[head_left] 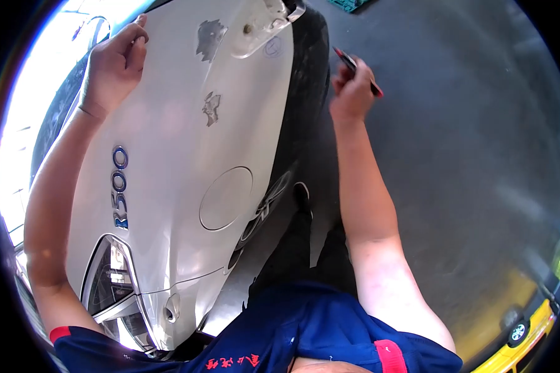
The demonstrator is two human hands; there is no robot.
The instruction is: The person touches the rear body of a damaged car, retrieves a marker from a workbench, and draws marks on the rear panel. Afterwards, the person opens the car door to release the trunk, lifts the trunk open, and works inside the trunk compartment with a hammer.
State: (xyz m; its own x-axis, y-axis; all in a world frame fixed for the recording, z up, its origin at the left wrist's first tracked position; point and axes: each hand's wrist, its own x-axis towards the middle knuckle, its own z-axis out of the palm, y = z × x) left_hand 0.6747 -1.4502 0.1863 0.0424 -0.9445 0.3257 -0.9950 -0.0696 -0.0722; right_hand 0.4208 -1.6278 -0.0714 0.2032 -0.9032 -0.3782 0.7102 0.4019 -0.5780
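"Dull grey floor (454, 161) is spreading below the right grip (354, 93). Advice?"
"It's pinching a slim black-and-red pen (347, 61); hold lightly. Scuffed silver car body (168, 137) is lying leftward, beneath the left grip (115, 65), whose hold I can't tell."

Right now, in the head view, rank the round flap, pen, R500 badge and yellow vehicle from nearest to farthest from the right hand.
From the right hand:
1. Pen: in its grip.
2. Round flap: left, lower in view.
3. R500 badge: farther left.
4. Yellow vehicle: lower right corner, in the background.
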